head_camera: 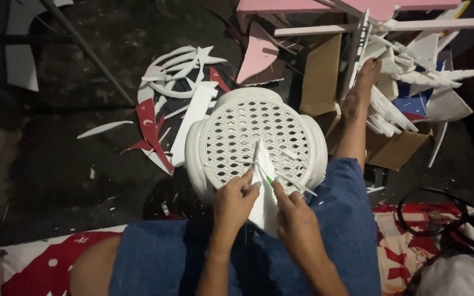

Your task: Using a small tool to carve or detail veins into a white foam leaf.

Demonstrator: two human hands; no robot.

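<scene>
Both hands [264, 205] pinch white foam piece [263, 186] over lattice stool [237, 131], littered dark floor [56, 153].

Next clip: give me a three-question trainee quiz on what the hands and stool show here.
1. True or false: both hands touch the white foam piece.
2. What does that piece rest on? A) white lattice-top stool B) cardboard box C) pink board
3. Which hand holds the thin green-tipped tool?

Key:
1. True: left hand and right hand both grip it.
2. A
3. The right hand.
</scene>
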